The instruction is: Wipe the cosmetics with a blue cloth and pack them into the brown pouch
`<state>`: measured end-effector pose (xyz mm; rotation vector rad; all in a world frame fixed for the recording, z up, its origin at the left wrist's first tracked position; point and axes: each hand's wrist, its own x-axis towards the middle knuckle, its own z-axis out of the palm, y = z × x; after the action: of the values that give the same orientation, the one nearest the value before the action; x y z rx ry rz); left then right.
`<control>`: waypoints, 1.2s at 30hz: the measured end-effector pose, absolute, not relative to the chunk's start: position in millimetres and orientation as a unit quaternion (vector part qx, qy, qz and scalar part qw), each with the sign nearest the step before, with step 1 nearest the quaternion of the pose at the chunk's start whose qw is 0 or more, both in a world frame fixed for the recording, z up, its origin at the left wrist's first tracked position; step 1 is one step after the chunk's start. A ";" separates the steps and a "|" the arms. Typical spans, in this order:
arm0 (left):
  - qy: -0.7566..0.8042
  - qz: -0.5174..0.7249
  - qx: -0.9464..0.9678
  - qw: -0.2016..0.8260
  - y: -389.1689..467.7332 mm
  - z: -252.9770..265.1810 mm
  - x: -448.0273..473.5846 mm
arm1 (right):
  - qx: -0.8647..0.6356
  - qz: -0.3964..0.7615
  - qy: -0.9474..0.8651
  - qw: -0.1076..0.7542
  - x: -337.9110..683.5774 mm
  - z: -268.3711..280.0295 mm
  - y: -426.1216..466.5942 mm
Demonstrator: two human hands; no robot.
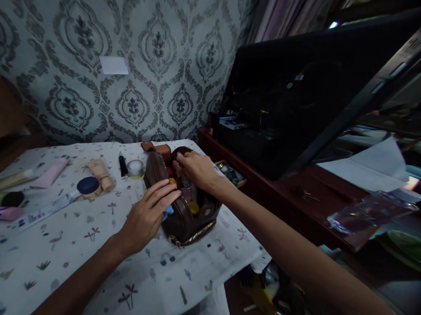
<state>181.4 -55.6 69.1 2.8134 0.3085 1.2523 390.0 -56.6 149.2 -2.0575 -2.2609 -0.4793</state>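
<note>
A brown zippered handbag (188, 227) stands unzipped on the table, with several small things inside, among them a yellow round item (193, 208). My left hand (149, 215) grips the bag's near left wall, its fingers laid over the rim. A bit of crumpled blue material (168, 212) shows beside that hand. From the right, my right hand (196, 168) reaches into the opening with its fingers bent together. What its fingertips hold, if anything, is hidden.
Left of the bag lie a small jar (135, 168), a black tube (122, 165), a beige tube (101, 173), a dark-lidded jar (89, 186) and a pink tube (51, 172). Right stands a large black screen (282, 95) on a reddish-brown desk (296, 201), with an open drawer (242, 183) beneath.
</note>
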 end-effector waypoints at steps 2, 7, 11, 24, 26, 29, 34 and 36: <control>0.101 0.402 0.909 0.026 -55.8 68.7 181.2 | -0.656 -0.151 -0.740 0.013 389.2 147.4 -51.2; 0.105 0.395 0.912 0.032 -56.0 68.5 180.7 | -0.646 -0.132 -0.752 -0.004 388.9 141.9 -41.1; 0.100 0.395 0.913 0.025 -56.0 68.3 180.7 | -0.642 -0.132 -0.755 -0.003 391.0 139.3 -39.3; 0.098 0.394 0.914 -0.007 -55.1 70.7 179.7 | -0.625 -0.099 -0.699 0.333 407.0 167.2 -76.1; 0.101 0.390 0.915 -0.007 -54.9 71.7 179.2 | -0.628 -0.102 -0.675 0.373 408.9 166.7 -88.9; 0.101 0.378 0.920 -0.007 -54.7 73.7 178.2 | -0.628 -0.091 -0.644 0.427 408.1 163.6 -107.4; 0.104 0.357 0.928 -0.011 -53.6 79.3 177.4 | -0.637 -0.078 -0.603 0.474 399.8 159.2 -132.9; 0.097 0.352 0.931 -0.015 -52.8 82.5 177.2 | -0.637 -0.073 -0.598 0.481 396.3 156.3 -140.0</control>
<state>177.2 -52.8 82.5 2.9531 0.3064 1.1149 396.3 -140.0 156.3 -1.5532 -1.4590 -0.1776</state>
